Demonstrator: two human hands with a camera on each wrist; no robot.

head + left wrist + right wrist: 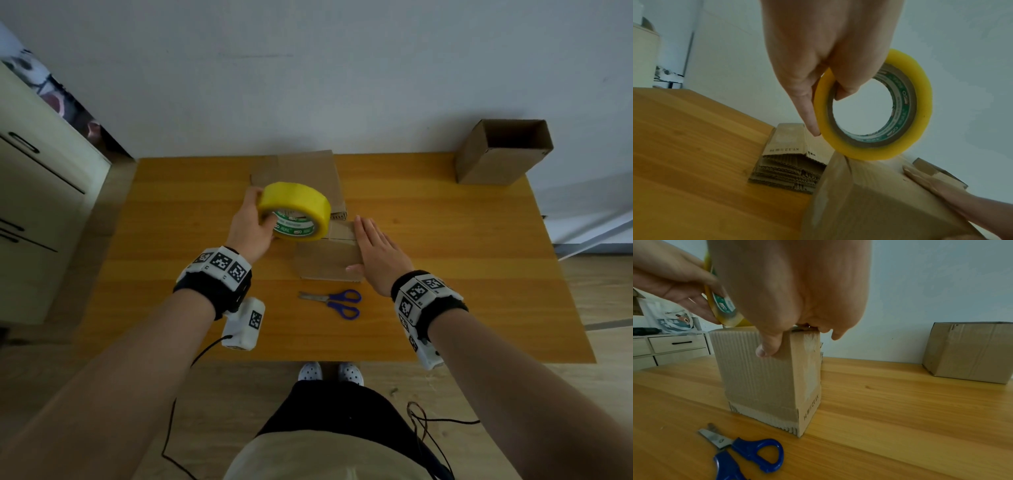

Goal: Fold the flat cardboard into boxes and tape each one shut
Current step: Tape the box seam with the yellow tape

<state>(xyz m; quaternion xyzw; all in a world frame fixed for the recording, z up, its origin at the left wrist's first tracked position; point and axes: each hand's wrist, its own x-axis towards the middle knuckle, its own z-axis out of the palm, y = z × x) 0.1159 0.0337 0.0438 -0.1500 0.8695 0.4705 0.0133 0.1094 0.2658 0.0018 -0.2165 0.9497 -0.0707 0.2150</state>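
Note:
A small brown cardboard box (325, 260) stands upright in the middle of the wooden table (462, 274). My right hand (373, 246) lies flat on its top, fingers straight, the thumb down its near side (766, 350). My left hand (253, 219) grips a yellow tape roll (294, 212), thumb inside the core (846, 87), fingers on the outside. The roll's lower edge (865, 154) meets the box's top left edge (840, 155). A stack of flat cardboard (301, 171) lies just behind the box.
Blue-handled scissors (332, 303) lie shut on the table in front of the box. Another box (503, 150), open at the top, stands at the back right corner by the wall. A cream drawer unit (34, 192) stands left of the table.

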